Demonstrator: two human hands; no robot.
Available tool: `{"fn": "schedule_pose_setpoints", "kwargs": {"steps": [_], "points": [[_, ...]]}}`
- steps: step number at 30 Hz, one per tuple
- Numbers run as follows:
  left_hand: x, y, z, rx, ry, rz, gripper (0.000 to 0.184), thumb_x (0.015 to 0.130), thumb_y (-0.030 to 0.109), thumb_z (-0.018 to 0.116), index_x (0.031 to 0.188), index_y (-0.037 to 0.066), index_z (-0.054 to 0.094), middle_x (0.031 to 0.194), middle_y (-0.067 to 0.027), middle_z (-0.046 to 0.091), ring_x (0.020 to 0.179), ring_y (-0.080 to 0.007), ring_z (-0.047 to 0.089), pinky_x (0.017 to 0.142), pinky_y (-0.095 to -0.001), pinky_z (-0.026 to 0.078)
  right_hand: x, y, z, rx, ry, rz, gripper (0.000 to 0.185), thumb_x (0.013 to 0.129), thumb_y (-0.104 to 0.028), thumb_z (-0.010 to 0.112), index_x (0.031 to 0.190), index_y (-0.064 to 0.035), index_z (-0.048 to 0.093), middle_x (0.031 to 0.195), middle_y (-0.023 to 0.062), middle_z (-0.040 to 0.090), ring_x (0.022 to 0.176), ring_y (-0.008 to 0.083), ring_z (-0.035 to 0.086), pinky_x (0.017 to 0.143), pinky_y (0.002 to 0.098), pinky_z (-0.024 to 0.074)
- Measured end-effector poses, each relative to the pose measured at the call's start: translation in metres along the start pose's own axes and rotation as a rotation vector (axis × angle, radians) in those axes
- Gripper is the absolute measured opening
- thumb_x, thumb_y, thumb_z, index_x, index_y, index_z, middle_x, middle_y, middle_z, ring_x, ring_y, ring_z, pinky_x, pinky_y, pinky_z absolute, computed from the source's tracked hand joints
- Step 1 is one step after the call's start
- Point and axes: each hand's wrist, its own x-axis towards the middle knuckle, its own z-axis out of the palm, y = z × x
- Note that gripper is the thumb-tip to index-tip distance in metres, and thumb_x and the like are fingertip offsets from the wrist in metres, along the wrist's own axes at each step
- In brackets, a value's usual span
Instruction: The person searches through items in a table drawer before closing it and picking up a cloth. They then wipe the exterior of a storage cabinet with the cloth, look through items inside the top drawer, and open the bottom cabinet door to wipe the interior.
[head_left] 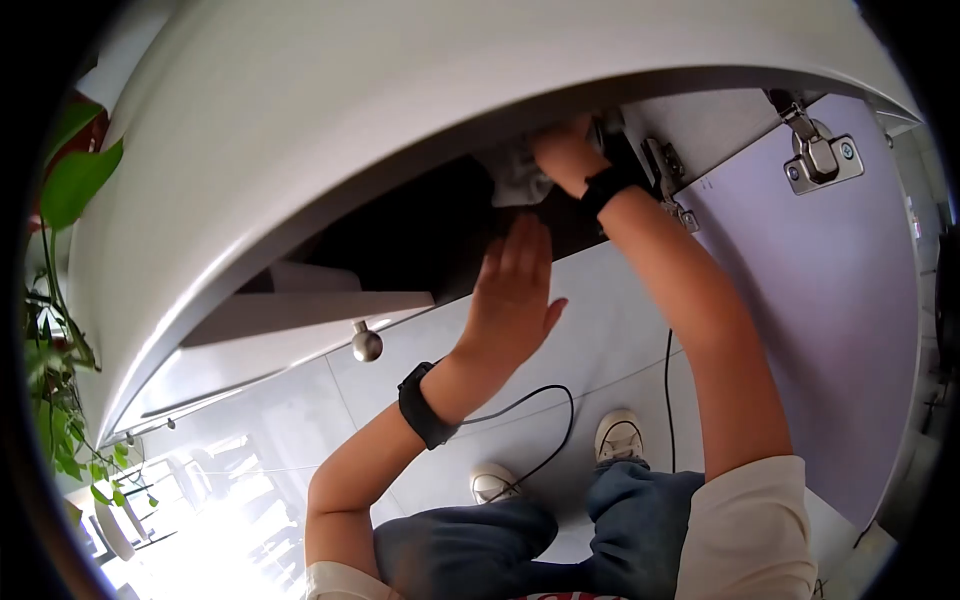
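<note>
My right hand point(568, 158) reaches into the dark cabinet under the white curved top, a black band on its wrist. It is closed on a crumpled white cloth point(518, 178), though its fingertips are shadowed and partly hidden by the cabinet's edge. Below the opening, my left hand point(515, 290) is open, its fingers stretched towards the cloth and its thumb apart. No object shows in it. A black watch point(425, 405) circles the left wrist.
The lilac-white door point(800, 300) stands open at right on metal hinges point(822, 160). Left of the opening is another door or drawer front with a round knob point(367, 342). A black cable point(570, 420) crosses the tiled floor near my shoes. Leafy plants point(80, 185) hang at far left.
</note>
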Motion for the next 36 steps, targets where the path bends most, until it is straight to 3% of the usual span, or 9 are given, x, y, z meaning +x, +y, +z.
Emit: {"fn": "schedule_pose_setpoints", "kwargs": {"steps": [2, 3, 6, 10, 15, 24, 30, 33, 36], "points": [[-0.008, 0.006, -0.004, 0.042, -0.058, 0.053, 0.068, 0.084, 0.037, 0.058, 0.128, -0.01, 0.038, 0.134, -0.0237, 0.039, 0.127, -0.0335, 0.035, 0.102, -0.0411, 0.033, -0.034, -0.002, -0.046, -0.091, -0.321, -0.031, 0.053, 0.084, -0.031, 0.056, 0.129, -0.005, 0.049, 0.131, 0.0234, 0.045, 0.111, 0.0475, 0.048, 0.074, 0.0528, 0.0481], [-0.013, 0.006, -0.005, 0.058, -0.054, 0.059, 0.064, 0.083, 0.035, 0.059, 0.125, -0.01, 0.041, 0.131, -0.0231, 0.042, 0.126, -0.0329, 0.037, 0.101, -0.0408, 0.034, -0.049, -0.012, -0.03, -0.131, -0.105, 0.041, 0.039, 0.086, -0.02, 0.051, 0.123, -0.0062, 0.056, 0.133, 0.0147, 0.048, 0.103, 0.0381, 0.057, 0.068, 0.0537, 0.0465], [-0.017, 0.005, -0.016, 0.045, -0.128, -0.018, 0.051, 0.082, 0.03, 0.06, 0.115, -0.007, 0.049, 0.12, -0.0203, 0.048, 0.118, -0.0306, 0.043, 0.098, -0.0399, 0.036, -0.065, -0.034, -0.011, -0.063, -0.068, 0.21, 0.055, 0.088, -0.021, 0.047, 0.136, 0.0018, 0.035, 0.134, 0.0347, 0.036, 0.107, 0.0441, 0.053, 0.077, 0.0515, 0.0468], [-0.013, -0.002, -0.033, -0.024, -0.163, -0.195, 0.039, 0.077, 0.024, 0.064, 0.104, -0.003, 0.054, 0.106, -0.0163, 0.053, 0.107, -0.0284, 0.049, 0.094, -0.0393, 0.038, -0.122, -0.034, -0.041, -0.138, -0.121, -0.145, 0.066, 0.089, -0.029, 0.046, 0.138, 0.0098, 0.024, 0.128, 0.0424, 0.036, 0.114, 0.0493, 0.047, 0.086, 0.0497, 0.0439], [-0.028, -0.02, 0.005, 0.09, -0.007, -0.23, 0.058, 0.074, 0.027, 0.067, 0.117, -0.007, 0.047, 0.115, -0.0233, 0.048, 0.109, -0.0366, 0.047, 0.095, -0.0428, 0.039, -0.149, -0.041, -0.053, -0.302, -0.113, -0.37, 0.078, 0.086, -0.042, 0.046, 0.138, 0.0107, 0.023, 0.129, 0.0427, 0.034, 0.12, 0.0502, 0.04, 0.094, 0.0496, 0.0395], [-0.001, -0.033, 0.036, -0.107, 0.123, -0.289, 0.073, 0.084, 0.041, 0.056, 0.134, -0.006, 0.03, 0.135, -0.0295, 0.033, 0.123, -0.0439, 0.036, 0.101, -0.0511, 0.031, -0.072, -0.014, -0.024, 0.511, 0.061, -0.19, 0.064, 0.084, -0.043, 0.046, 0.135, -0.0056, 0.035, 0.143, 0.0292, 0.025, 0.133, 0.0438, 0.023, 0.107, 0.05, 0.0227], [0.047, -0.03, 0.044, -0.089, 0.188, -0.136, 0.067, 0.081, 0.035, 0.058, 0.129, -0.006, 0.037, 0.134, -0.0271, 0.038, 0.126, -0.0412, 0.034, 0.105, -0.0482, 0.028, -0.06, 0.032, -0.05, 0.495, -0.261, 0.094, 0.059, 0.087, -0.042, 0.044, 0.133, -0.0057, 0.04, 0.142, 0.0225, 0.032, 0.126, 0.0436, 0.037, 0.095, 0.0565, 0.0368], [0.04, -0.006, 0.044, -0.165, 0.234, -0.12, 0.066, 0.077, 0.029, 0.064, 0.127, -0.006, 0.04, 0.135, -0.0263, 0.036, 0.126, -0.0392, 0.034, 0.105, -0.0466, 0.029, -0.083, 0.027, -0.055, -0.086, -0.431, -0.161, 0.047, 0.092, -0.034, 0.039, 0.13, -0.0079, 0.048, 0.142, 0.0187, 0.033, 0.122, 0.0414, 0.043, 0.081, 0.0586, 0.0466], [0.026, 0.006, 0.044, -0.111, 0.101, -0.06, 0.068, 0.073, 0.025, 0.069, 0.127, -0.005, 0.04, 0.138, -0.0247, 0.033, 0.127, -0.0375, 0.034, 0.105, -0.0453, 0.03, -0.101, 0.024, -0.037, -0.072, -0.425, -0.029, 0.04, 0.095, -0.025, 0.035, 0.127, -0.012, 0.054, 0.143, 0.0152, 0.03, 0.123, 0.0392, 0.042, 0.073, 0.0563, 0.0513]]}}
